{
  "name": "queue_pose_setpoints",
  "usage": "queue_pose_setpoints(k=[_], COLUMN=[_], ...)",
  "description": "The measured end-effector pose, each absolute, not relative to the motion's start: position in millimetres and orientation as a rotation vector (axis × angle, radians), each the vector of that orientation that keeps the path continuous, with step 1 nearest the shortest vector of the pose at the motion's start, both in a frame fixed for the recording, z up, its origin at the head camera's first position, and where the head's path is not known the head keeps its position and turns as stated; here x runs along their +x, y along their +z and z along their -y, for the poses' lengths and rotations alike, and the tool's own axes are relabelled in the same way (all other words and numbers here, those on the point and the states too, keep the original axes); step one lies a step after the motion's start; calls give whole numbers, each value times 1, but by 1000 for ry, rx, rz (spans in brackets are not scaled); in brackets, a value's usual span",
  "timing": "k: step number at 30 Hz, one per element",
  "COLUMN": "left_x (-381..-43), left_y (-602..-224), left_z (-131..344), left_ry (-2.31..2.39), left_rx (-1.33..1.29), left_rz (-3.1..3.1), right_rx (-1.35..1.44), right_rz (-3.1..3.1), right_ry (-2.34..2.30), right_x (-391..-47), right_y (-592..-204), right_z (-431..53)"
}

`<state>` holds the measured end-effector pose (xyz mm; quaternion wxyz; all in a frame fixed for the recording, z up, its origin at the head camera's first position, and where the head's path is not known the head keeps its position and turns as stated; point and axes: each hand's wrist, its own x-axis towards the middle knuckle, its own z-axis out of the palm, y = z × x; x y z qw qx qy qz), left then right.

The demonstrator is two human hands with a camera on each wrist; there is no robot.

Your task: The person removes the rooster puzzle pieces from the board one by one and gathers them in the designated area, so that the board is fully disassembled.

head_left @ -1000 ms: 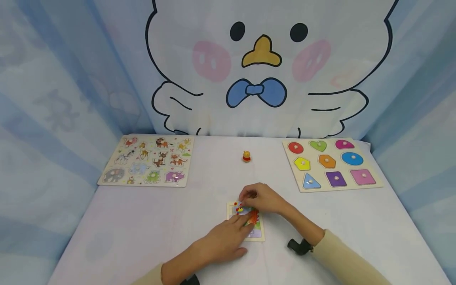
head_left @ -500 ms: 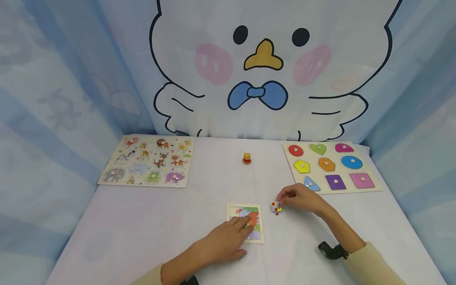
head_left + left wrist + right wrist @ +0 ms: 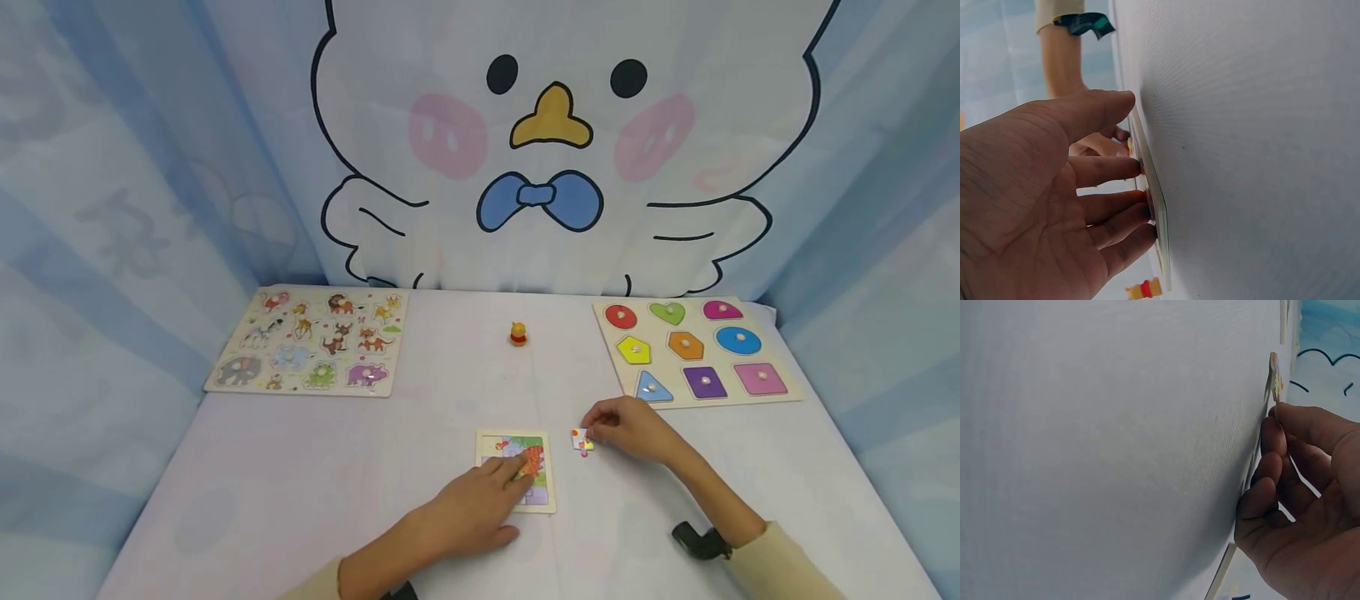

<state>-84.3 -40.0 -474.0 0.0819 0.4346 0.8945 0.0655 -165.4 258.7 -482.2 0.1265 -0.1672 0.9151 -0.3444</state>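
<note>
A small jigsaw puzzle in a pale wooden frame [image 3: 551, 483] lies at the front middle of the table. Across it rests my left hand [image 3: 472, 508], fingers extended and fingertips touching its printed surface; the left wrist view shows the fingertips [image 3: 1147, 200] on the board's face. My right hand [image 3: 633, 429] is to the right of the frame, thumb and index finger pinching the edge of a loose puzzle piece [image 3: 580, 439] at the tabletop. The right wrist view shows this piece [image 3: 1274, 375] just past the thumb tip, low over or on the white cloth.
An animal peg puzzle board [image 3: 306, 337] lies at the back left. A shape peg puzzle board [image 3: 712, 387] lies at the back right, just beyond my right hand. Between them stands a small yellow and red bear figure [image 3: 518, 334]. Curtains [image 3: 450, 250] rise behind the table.
My right hand has moved right, taking the puzzle piece from the frame's upper left to the table beside it. A bare spot shows there in the frame. My left hand has stayed put.
</note>
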Motion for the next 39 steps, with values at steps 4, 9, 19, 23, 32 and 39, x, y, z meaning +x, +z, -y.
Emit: queue_pose_setpoints(k=[4, 9, 19, 23, 32, 39], left_x=[-84, -84, -85, -85, -86, -86], left_y=[-475, -474, -471, -472, -473, -471], left_z=[41, 41, 42, 42, 43, 44], left_ry=[190, 187, 197, 200, 199, 209], left_rx=[1310, 1294, 1284, 1283, 1271, 1273], left_rz=[-2675, -2668, -2645, -2637, -2630, -2614], right_rx=[-511, -531, -497, -525, -524, -570], right_rz=[-2708, -2754, -2764, -2763, -2786, -2766], right_ry=[-969, -932, -917, -938, -886, -858], right_x=[-163, -163, -162, -162, -163, -165], right_y=[-483, -485, -486, -486, -485, -480], right_z=[-256, -253, -252, -253, -249, -250])
